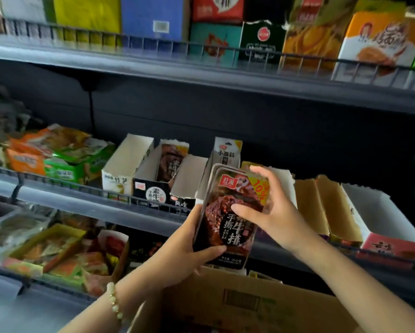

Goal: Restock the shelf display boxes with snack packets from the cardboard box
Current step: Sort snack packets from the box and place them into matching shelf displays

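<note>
Stack of dark brown plastic snack packets with a red logo (225, 200) held upright at frame centre, above the open brown cardboard box (225, 304) at bottom. Left hand (189, 246) grips the stack's lower left edge, thumb across the front. Right hand (276, 212) curls over the top right corner, thumb on the front. White open-topped cardboard display boxes (189, 179) sit just behind on the grey middle shelf (81, 203).

A person holds dark snack packets (232, 212) up before shop shelves.
The left hand (187, 246) grips the packets' lower end, thumb across the front; the right hand (276, 207) pinches the top corner. An open cardboard box (225, 308) sits just below. Behind, open display boxes (127, 164) line the middle shelf (81, 203).
</note>
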Action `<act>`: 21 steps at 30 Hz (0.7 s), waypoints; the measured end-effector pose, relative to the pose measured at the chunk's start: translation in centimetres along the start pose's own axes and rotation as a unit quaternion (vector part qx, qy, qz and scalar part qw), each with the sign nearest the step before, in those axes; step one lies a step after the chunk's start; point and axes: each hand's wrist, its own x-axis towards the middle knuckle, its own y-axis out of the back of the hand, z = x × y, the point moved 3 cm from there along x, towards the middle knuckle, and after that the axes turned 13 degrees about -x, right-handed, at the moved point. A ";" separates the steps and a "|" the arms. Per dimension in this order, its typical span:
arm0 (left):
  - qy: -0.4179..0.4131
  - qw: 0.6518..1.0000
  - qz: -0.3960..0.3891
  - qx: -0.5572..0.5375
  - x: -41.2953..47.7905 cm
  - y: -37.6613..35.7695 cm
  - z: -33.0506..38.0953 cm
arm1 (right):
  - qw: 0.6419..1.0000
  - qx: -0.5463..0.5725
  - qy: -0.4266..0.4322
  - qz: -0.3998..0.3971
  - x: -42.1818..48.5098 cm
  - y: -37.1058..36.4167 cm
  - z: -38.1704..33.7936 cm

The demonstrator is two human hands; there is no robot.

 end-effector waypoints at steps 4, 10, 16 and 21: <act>-0.013 0.999 0.001 0.046 1.6 4.4 1.2 | 0.996 -0.060 -0.010 -0.070 5.0 -0.7 -1.8; 0.000 0.996 -0.035 0.078 4.6 10.6 2.5 | 0.985 -0.091 0.001 -0.144 11.6 -2.0 -4.7; -0.031 0.991 0.000 0.132 8.6 17.0 2.2 | 0.996 -0.079 0.010 -0.037 18.1 -4.0 -4.8; -0.029 0.920 0.069 0.384 10.4 23.3 -2.1 | 0.991 -0.089 -0.061 0.078 24.9 -4.3 -3.3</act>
